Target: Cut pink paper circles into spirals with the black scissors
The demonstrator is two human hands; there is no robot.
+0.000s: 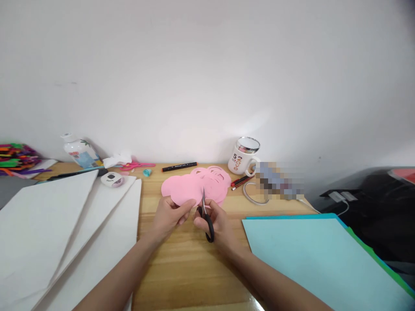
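My left hand (pixel 173 214) pinches the lower edge of a pink paper cutout (pixel 183 188) with rounded lobes, thumb on top. In my right hand (pixel 215 222) is a pair of black-handled scissors (pixel 210 229), fingers in the loops, blades pointing away from me. The blades stand at the right edge of the paper; whether they are cutting into it I cannot tell. Behind them lies a pile of pink paper pieces (pixel 218 179), some with slots cut through. The pile is partly hidden by the paper and my right hand.
White sheets (pixel 42 229) cover the left side, with a white tape dispenser (pixel 112 179) on them. A black marker (pixel 179 166), pink scissors (pixel 138 165) and a white mug (pixel 241 160) stand or lie along the wall. Light blue sheets (pixel 311 255) are stacked at the right.
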